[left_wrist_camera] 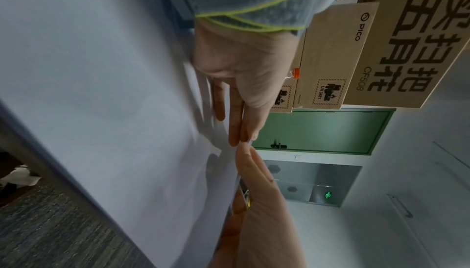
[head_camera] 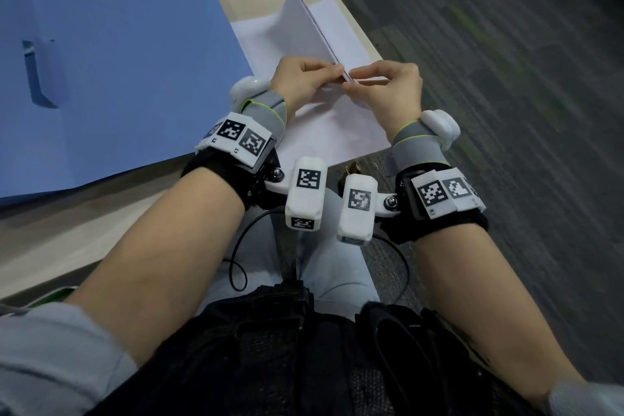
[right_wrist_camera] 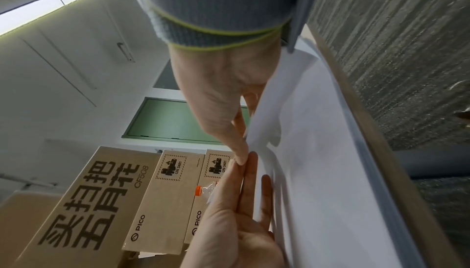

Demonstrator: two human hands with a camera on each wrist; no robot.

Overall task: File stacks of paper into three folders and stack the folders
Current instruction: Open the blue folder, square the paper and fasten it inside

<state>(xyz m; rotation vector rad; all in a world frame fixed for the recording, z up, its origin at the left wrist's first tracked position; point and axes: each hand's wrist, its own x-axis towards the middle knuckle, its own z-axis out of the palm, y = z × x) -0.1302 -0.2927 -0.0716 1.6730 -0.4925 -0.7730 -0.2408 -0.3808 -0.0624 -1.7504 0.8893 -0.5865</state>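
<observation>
Both hands meet at the near edge of a thin stack of white paper sheets point(head_camera: 304, 30) tipped up on edge. The left hand point(head_camera: 299, 83) and right hand point(head_camera: 388, 86) pinch it between fingertips. The sheets look light and floppy, likely to fan apart, so hold near the corners. Left of the hands, beyond them, lies an open blue card folder point(head_camera: 111, 78) on the pale tabletop point(head_camera: 64, 233).
</observation>
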